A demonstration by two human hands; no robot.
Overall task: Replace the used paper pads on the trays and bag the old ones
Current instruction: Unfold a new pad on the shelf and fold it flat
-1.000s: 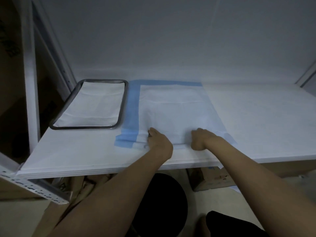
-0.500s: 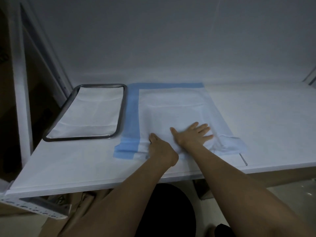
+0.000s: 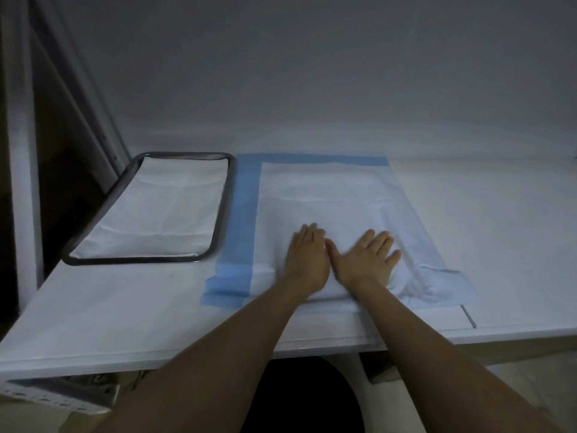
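Two hands lie flat on the blue pad (image 3: 327,195), side by side near its front edge; your left hand (image 3: 307,256) is palm down, fingers straight and close together, gripping nothing, slightly blurred; your right hand (image 3: 365,257) is palm down too, fingers spread, pressing the sheet, holding nothing; the thumbs meet or nearly meet, which of the two is not clear. That blue pad lies spread on the white shelf (image 3: 499,220), about mid-width; a blue border runs along its left and far edges; the white field inside shows creases across it; its near right corner is rumpled and turned over, just right of your right hand. To the left sits the tray (image 3: 223,214), dark metal rim, just beside the blue border, not touching it; a white tray pad (image 3: 156,210) lies flat inside, covering the bottom. A thin metal strip (image 3: 468,317) lies on the shelf near the front edge, right of the rumpled corner. Grey wall (image 3: 312,73) behind; pale post (image 3: 26,182) at far left.
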